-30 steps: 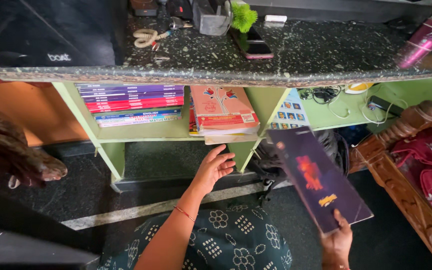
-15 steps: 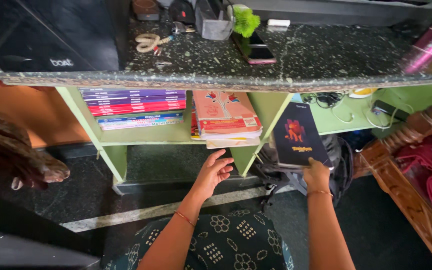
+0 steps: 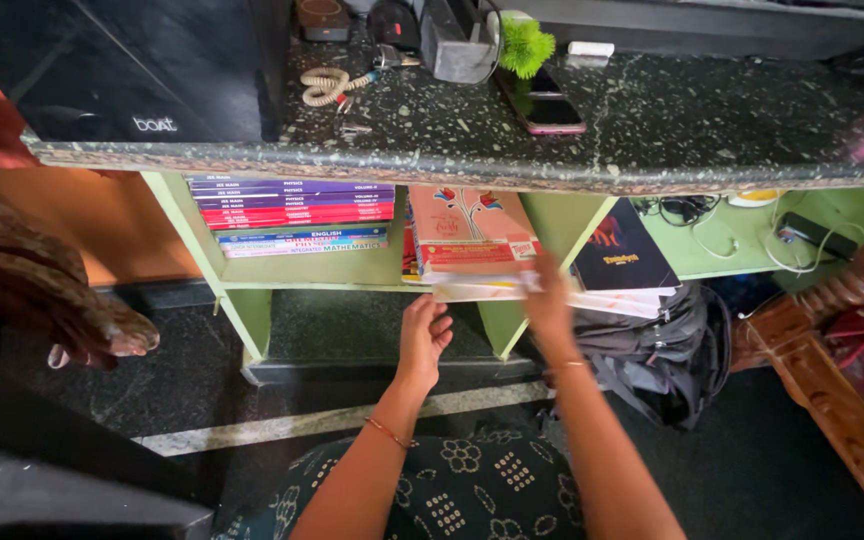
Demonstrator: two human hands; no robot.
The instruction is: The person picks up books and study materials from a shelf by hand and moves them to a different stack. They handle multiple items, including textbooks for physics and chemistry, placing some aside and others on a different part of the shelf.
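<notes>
A pile of books topped by a pink book (image 3: pixel 467 230) lies on the green shelf (image 3: pixel 302 268), with white papers (image 3: pixel 482 291) sticking out beneath it. My left hand (image 3: pixel 424 335) hovers open just below those papers, fingers loosely curled. Blurred by motion, my right hand (image 3: pixel 549 300) has its fingers against the pile's right front corner and holds nothing. A dark book with a red figure on its cover (image 3: pixel 620 256) lies on the right-hand shelf, on top of white sheets.
A speckled stone counter (image 3: pixel 672 120) juts out above the shelves, carrying a phone (image 3: pixel 542 100), keys on a coiled cord (image 3: pixel 330 85) and a black box (image 3: pixel 132 70). A stack of purple and red books (image 3: pixel 292 205) lies at left. A grey backpack (image 3: pixel 667 350) and carved wooden furniture (image 3: pixel 832 370) stand at right.
My right hand carried the dark book to the right shelf, let it go there, and moved left to the corner of the pile. My left hand stayed below the pile.
</notes>
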